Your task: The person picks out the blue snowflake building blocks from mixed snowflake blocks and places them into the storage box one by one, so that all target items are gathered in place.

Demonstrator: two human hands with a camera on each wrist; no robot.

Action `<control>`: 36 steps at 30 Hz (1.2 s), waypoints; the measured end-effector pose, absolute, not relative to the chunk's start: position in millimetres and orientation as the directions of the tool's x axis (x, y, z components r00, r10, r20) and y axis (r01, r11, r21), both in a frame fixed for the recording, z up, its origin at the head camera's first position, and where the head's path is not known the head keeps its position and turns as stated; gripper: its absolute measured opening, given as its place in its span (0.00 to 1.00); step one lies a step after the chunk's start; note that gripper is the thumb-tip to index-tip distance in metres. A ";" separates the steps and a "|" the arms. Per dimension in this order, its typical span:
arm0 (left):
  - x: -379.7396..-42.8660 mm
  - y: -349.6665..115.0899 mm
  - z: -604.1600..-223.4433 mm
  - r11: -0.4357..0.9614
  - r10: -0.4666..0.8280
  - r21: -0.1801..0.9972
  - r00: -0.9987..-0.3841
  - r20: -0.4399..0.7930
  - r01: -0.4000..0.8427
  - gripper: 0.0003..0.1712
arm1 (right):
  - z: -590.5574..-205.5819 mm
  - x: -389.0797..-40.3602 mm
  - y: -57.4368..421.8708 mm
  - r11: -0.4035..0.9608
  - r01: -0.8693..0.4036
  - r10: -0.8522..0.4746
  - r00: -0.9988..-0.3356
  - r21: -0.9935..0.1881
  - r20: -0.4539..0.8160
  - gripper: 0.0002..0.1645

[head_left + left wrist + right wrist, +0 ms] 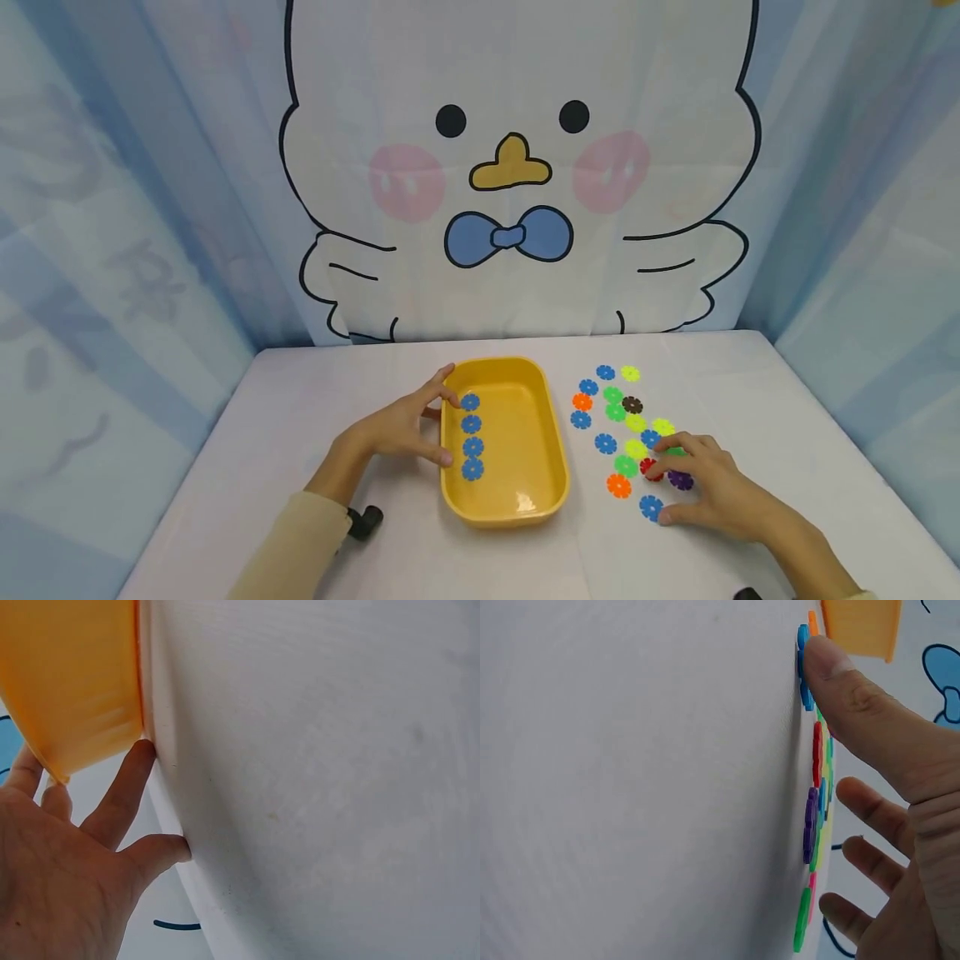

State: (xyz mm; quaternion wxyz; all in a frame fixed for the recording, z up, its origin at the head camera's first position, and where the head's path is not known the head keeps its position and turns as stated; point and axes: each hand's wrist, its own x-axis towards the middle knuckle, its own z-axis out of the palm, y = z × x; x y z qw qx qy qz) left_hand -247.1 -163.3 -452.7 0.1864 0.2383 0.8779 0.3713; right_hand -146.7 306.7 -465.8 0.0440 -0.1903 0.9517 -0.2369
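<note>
My left hand (397, 427) rests at the left side of a yellow tray (528, 487), a fingertip and the thumb over its rim. In the left wrist view its fingers (124, 791) are spread, some against the tray's outer wall. Inside the tray, several blue notched plastic discs (472, 447) form a column along the left side. Over the loose discs, my right hand (723, 492) has its thumb at the edge of a blue disc (649, 507). Its fingertips hover around a red disc (649, 471), beside a purple disc (681, 481).
Loose discs lie scattered right of the tray: orange (618, 486), green (626, 466), yellow (631, 373), blue (605, 443) and a dark brown one (632, 405). A white cloth covers the table (375, 367). Behind it hangs a curtain (510, 292) with a cartoon bird.
</note>
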 end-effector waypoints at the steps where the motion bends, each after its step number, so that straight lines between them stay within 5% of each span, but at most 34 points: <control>1: -247.5 -163.1 -452.6 0.615 0.556 0.737 -0.817 -0.152 0.282 0.44 | -465.8 -147.2 307.1 0.815 -0.340 -0.383 -0.924 -0.469 0.005 0.22; 17: -249.4 -162.9 -451.5 0.606 0.557 0.748 -0.816 -0.154 0.272 0.45 | -462.9 -146.0 304.1 0.762 -0.383 -0.454 -0.891 -0.522 -0.010 0.14; 29: -247.8 -163.9 -453.4 0.608 0.559 0.742 -0.816 -0.147 0.282 0.44 | -459.6 -147.1 301.4 0.713 -0.437 -0.552 -0.832 -0.548 -0.055 0.17; 36: -248.7 -163.4 -453.2 0.600 0.565 0.747 -0.813 -0.143 0.286 0.44 | -458.1 -148.1 296.1 0.687 -0.320 -0.560 -0.806 -0.652 -0.194 0.21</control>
